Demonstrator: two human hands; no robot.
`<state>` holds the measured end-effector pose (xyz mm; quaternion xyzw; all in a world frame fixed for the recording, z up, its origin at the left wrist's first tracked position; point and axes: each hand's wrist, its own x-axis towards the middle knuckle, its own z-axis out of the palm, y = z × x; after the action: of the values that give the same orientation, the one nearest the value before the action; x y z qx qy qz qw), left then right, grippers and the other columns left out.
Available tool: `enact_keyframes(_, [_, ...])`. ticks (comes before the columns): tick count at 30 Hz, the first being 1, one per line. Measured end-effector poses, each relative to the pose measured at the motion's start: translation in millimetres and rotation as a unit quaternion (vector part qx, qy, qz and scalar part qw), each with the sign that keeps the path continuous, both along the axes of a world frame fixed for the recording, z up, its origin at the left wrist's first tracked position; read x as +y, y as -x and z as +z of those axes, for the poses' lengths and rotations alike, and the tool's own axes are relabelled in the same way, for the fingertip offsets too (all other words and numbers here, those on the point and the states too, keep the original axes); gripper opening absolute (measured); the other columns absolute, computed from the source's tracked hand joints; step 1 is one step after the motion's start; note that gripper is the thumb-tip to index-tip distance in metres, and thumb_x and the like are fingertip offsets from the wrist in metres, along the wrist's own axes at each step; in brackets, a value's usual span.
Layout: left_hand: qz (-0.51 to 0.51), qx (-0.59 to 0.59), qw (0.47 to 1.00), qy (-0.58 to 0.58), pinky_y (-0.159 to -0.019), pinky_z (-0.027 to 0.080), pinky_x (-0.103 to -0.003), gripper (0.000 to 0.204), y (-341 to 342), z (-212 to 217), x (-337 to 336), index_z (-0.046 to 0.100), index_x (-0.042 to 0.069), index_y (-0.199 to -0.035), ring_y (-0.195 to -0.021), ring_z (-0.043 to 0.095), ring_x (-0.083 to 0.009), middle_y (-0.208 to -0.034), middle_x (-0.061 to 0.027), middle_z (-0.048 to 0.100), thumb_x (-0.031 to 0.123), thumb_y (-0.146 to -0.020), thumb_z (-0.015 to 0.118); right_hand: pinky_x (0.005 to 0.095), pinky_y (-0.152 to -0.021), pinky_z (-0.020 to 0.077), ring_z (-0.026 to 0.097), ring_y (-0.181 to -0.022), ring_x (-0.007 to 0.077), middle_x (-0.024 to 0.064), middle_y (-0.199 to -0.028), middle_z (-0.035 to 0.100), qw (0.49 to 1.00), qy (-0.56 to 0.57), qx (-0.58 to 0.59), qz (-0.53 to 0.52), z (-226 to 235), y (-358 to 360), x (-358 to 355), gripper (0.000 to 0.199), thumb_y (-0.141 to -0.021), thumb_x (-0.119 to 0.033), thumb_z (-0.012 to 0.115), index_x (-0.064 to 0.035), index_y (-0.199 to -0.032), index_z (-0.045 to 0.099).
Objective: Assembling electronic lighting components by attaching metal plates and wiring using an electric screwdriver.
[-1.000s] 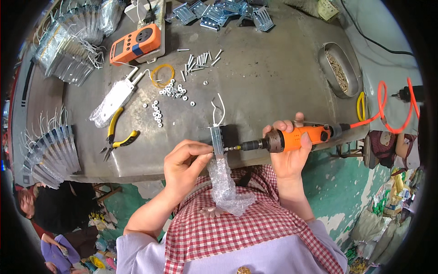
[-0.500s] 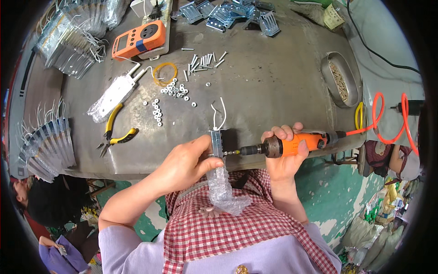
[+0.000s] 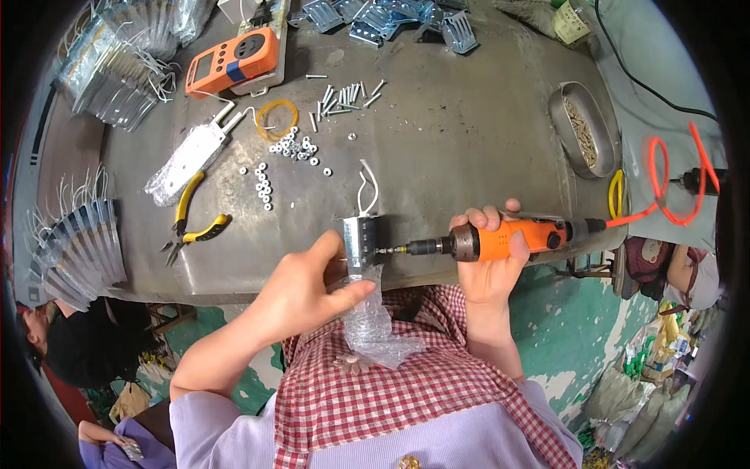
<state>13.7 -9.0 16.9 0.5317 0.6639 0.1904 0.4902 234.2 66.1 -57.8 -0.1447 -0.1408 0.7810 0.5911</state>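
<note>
Closed around a metal-cased part (image 3: pixel 358 241) with two white wires, my left hand (image 3: pixel 311 285) keeps it upright near the table's front edge. Clear bubble wrap (image 3: pixel 375 322) hangs from the part's lower end over my apron. My right hand (image 3: pixel 494 258) grips an orange power screwdriver (image 3: pixel 512 239) lying level, its bit pointing left. The bit's tip is at the right side of the part, at a screw or hole too small to make out. An orange coiled hose (image 3: pixel 660 176) runs from the tool's back end to the right.
Yellow-handled pliers (image 3: pixel 199 223), white-topped nuts (image 3: pixel 293 147) and loose screws (image 3: pixel 344 98) lie on the table (image 3: pixel 453 156). Farther off are an orange meter (image 3: pixel 234 61) and blue metal brackets (image 3: pixel 391 19). A metal tin (image 3: pixel 564 141) of small screws stands right; wrapped parts (image 3: pixel 82 250) fan out left.
The part has shifted slightly left and turned, showing more of its dark slotted side. My left hand moved left with it; the screwdriver stays near its place, and the hose has swung.
</note>
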Motion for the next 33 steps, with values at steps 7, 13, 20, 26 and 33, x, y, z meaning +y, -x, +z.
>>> enact_keyframes(7, [0.062, -0.116, 0.991, -0.018, -0.059, 0.047, -0.031, 0.039, 5.5, -27.4, -15.9, 0.043, 0.0, -0.089, -0.063, 0.058, -0.0157, -0.068, -0.0118, 0.059, 0.025, -0.078, 0.07, 0.0436, -0.093, 0.0351, 0.05, -0.092, 0.0207, 0.0037, -0.088, 0.056, 0.997, -0.05, -0.06, 0.01, -3.7, 2.6, -1.4, 0.042, -0.079, -0.026, 0.063, -0.0156, -0.115, 0.044])
enact_keyframes(13, [0.074, -0.162, 0.984, -0.03, -0.061, 0.046, -0.029, 0.038, 9.4, -42.8, -18.7, 0.043, -0.001, -0.091, -0.066, 0.056, -0.0126, -0.072, -0.0111, 0.06, 0.024, -0.079, 0.069, 0.0438, -0.093, 0.0355, 0.05, -0.092, 0.0206, 0.0044, -0.088, 0.056, 0.997, -0.039, -0.058, -0.014, -6.0, -0.7, -6.5, 0.042, -0.08, -0.026, 0.063, -0.0154, -0.116, 0.044])
enact_keyframes(20, [0.089, -0.18, 0.979, -0.038, -0.059, 0.046, -0.029, 0.039, 6.2, -41.4, -18.3, 0.044, -0.001, -0.092, -0.065, 0.057, -0.0135, -0.067, -0.0097, 0.058, 0.023, -0.077, 0.07, 0.0437, -0.093, 0.0356, 0.05, -0.092, 0.0208, 0.0048, -0.089, 0.056, 0.995, -0.066, -0.07, -0.007, -2.2, 2.5, -6.0, 0.042, -0.08, -0.026, 0.063, -0.0153, -0.116, 0.044])
enact_keyframes(26, [-0.024, 0.129, 0.967, -0.22, -0.059, 0.051, -0.034, 0.036, -16.3, 16.7, -6.2, 0.047, 0.001, -0.09, -0.071, 0.063, -0.0277, -0.085, -0.0159, 0.061, 0.016, -0.07, 0.072, 0.0432, -0.095, 0.0333, 0.048, -0.094, 0.0177, 0.0005, -0.086, 0.052, 0.991, -0.084, 0.025, -0.098, 34.5, 5.3, 5.8, 0.044, -0.079, -0.029, 0.067, -0.018, -0.116, 0.046])
enact_keyframes(33, [-0.072, 0.19, 0.881, -0.427, -0.084, 0.047, -0.043, 0.015, -23.9, -41.0, 16.1, 0.047, -0.001, -0.078, -0.105, 0.052, -0.0385, -0.124, -0.0241, 0.047, 0.005, -0.069, 0.058, 0.0435, -0.098, 0.0311, 0.048, -0.094, 0.0177, 0.0007, -0.087, 0.05, 0.995, -0.051, 0.031, -0.078, 24.7, -11.5, -1.7, 0.044, -0.076, -0.024, 0.071, -0.0181, -0.113, 0.047])
